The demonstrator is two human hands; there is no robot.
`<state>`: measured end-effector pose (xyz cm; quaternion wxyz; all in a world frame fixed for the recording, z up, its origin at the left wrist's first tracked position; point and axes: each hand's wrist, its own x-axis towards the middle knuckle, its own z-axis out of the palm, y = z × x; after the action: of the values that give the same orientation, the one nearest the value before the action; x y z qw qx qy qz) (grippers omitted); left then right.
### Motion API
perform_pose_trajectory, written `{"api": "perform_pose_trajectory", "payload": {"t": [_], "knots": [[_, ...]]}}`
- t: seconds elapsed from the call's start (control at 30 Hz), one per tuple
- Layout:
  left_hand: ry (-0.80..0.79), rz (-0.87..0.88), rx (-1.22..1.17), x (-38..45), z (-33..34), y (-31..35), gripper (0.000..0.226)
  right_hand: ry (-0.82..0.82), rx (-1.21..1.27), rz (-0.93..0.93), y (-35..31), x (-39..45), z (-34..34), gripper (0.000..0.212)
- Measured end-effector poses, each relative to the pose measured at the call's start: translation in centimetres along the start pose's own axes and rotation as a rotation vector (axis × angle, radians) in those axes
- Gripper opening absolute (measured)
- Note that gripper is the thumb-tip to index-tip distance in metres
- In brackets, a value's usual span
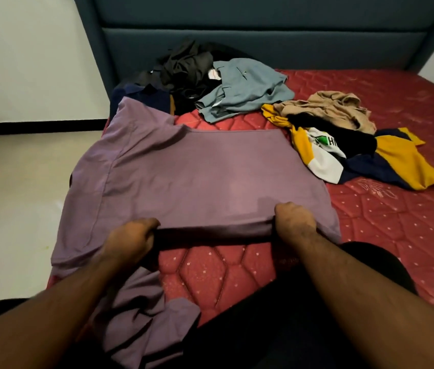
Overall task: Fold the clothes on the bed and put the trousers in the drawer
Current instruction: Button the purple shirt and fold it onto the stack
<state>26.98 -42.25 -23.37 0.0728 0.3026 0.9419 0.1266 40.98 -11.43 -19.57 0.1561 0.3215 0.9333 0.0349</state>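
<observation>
A purple T-shirt (184,169) lies spread across the near left part of the red mattress (396,230), one sleeve pointing toward the headboard and another part bunched under my left forearm. My left hand (130,238) grips the shirt's near folded edge on the left. My right hand (295,219) grips the same edge further right, and the fabric is lifted slightly between them. Further back lie grey-blue trousers (245,89), a heap of black clothes (189,65), a beige garment (338,110) and a yellow, navy and white shirt (370,158).
A dark blue padded headboard (263,35) stands behind the bed. A navy garment (146,97) lies at the mattress's far left corner. Pale floor (19,182) and a white wall lie to the left. My dark-clothed knee (370,262) rests on the mattress's near right.
</observation>
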Motion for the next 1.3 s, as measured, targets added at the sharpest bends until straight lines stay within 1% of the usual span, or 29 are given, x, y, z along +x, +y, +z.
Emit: {"api": "perform_pose_trajectory", "payload": {"t": [0.13,0.27,0.3,0.4,0.5,0.6,0.67,0.73,0.8,0.83,0.9,0.93,0.97,1.0,1.03,1.07,1.1,1.17,1.2,1.23,1.3], "knots": [[-0.010,0.026,-0.031,5.7,-1.5,-0.6,0.040,0.011,-0.065,0.046,0.2,4.6,-1.4,0.039],[-0.017,0.073,-0.028,12.7,-2.1,-1.0,0.050,0.081,-0.129,0.034,0.7,10.0,-1.6,0.039],[-0.029,0.073,-0.010,14.2,-2.2,-1.2,0.049,0.098,-0.152,0.017,0.7,11.1,-1.5,0.039],[-0.120,0.060,0.004,18.6,-1.6,-2.2,0.027,0.152,-0.178,-0.033,0.9,14.7,-0.8,0.037],[-0.145,0.053,-0.049,20.8,-0.4,-3.5,0.020,0.276,-0.193,-0.103,1.3,16.6,0.7,0.031],[-0.147,0.058,-0.166,21.9,0.2,-4.4,0.025,0.393,-0.168,-0.140,1.6,17.7,2.3,0.022],[-0.185,0.063,-0.225,22.3,0.1,-4.5,0.028,0.406,-0.113,-0.116,1.6,17.8,3.1,0.021],[-0.230,0.054,-0.242,22.2,-0.3,-4.6,0.023,0.413,-0.042,-0.090,1.8,17.4,3.7,0.028],[-0.243,0.035,-0.182,21.9,-0.7,-4.9,0.020,0.439,0.052,-0.074,2.5,16.7,4.4,0.035],[-0.239,0.021,-0.107,21.5,-1.0,-4.7,0.023,0.457,0.094,-0.083,3.1,16.3,4.7,0.037],[-0.167,0.017,0.112,20.4,-1.1,-3.9,0.042,0.479,0.189,-0.084,4.2,15.1,4.5,0.039],[-0.098,0.035,0.188,19.6,-0.8,-3.0,0.052,0.465,0.255,-0.050,4.6,14.4,3.9,0.040],[-0.023,0.084,0.208,18.8,-0.3,-1.5,0.058,0.446,0.323,0.012,5.1,13.7,3.1,0.040],[0.034,0.159,0.187,17.8,0.4,0.8,0.062,0.438,0.374,0.100,6.0,12.6,2.1,0.037],[0.049,0.236,0.159,17.0,1.1,3.1,0.066,0.425,0.407,0.190,6.8,11.7,1.6,0.034],[0.023,0.307,0.144,16.4,1.8,5.7,0.071,0.390,0.435,0.270,8.2,10.5,1.3,0.032],[-0.040,0.350,0.137,15.9,2.6,7.9,0.072,0.309,0.467,0.323,9.2,9.6,1.4,0.034],[-0.169,0.362,0.133,15.2,4.7,11.1,0.071,0.083,0.520,0.389,10.6,7.8,2.0,0.041],[-0.205,0.337,0.124,15.0,5.8,11.7,0.074,0.001,0.541,0.405,10.5,7.4,2.5,0.045],[-0.215,0.306,0.126,14.4,6.7,12.1,0.080,-0.022,0.572,0.418,10.5,7.1,2.8,0.047],[-0.190,0.262,0.161,13.4,8.1,11.6,0.092,0.024,0.615,0.443,10.0,7.5,3.1,0.041]]}}
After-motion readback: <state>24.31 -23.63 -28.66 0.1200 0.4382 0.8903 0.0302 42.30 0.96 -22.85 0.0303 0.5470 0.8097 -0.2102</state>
